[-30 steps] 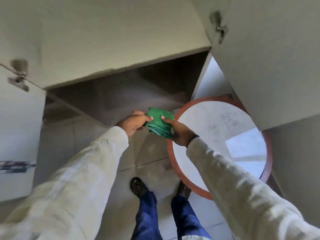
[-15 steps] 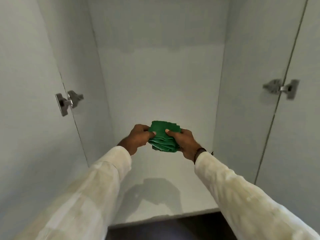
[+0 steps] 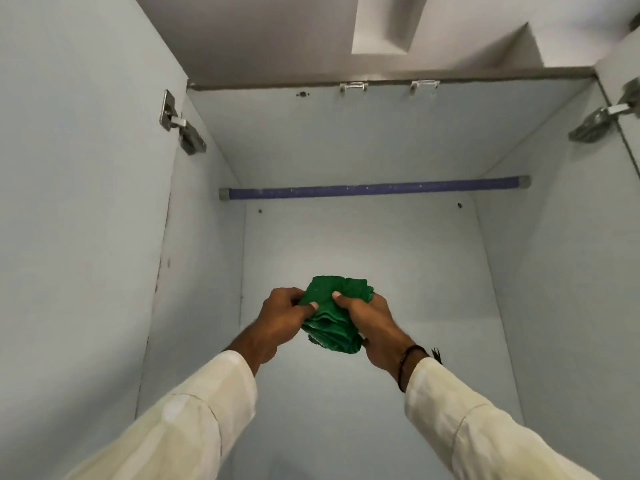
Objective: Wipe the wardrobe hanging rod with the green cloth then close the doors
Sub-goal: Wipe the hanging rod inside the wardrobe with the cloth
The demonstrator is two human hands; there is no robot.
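Your cream sleeves (image 3: 194, 420) run off the bottom edge, so the arms are cut off past the forearm. A dark band (image 3: 408, 358) sits on your right wrist; its detail is too small to make out.

Left hand (image 3: 277, 320): fingers curled, thumb pressed onto the left side of the green cloth (image 3: 332, 313). Right hand (image 3: 370, 323): closed around the cloth's right side, thumb on top, the other fingers hidden behind the fabric. Both hands pinch the same folded bundle, held in mid-air in front of the open wardrobe. The cloth's lower folds hang between your palms; part of it is covered by your hands. No label or writing readable on it.

Beyond and above the cloth, well apart from it, the hanging rod (image 3: 374, 188) spans the wardrobe from side wall to side wall. It is blue-purple with grey end sockets, and speckled with pale flecks. Nothing is touching it.

Left door (image 3: 76, 168) is open, with its hinge (image 3: 181, 124) in view. The right door is mostly out of frame; only its hinge (image 3: 602, 117) and an edge show. Two small metal catches (image 3: 388, 86) sit on the top front rail. No brands or text visible anywhere.
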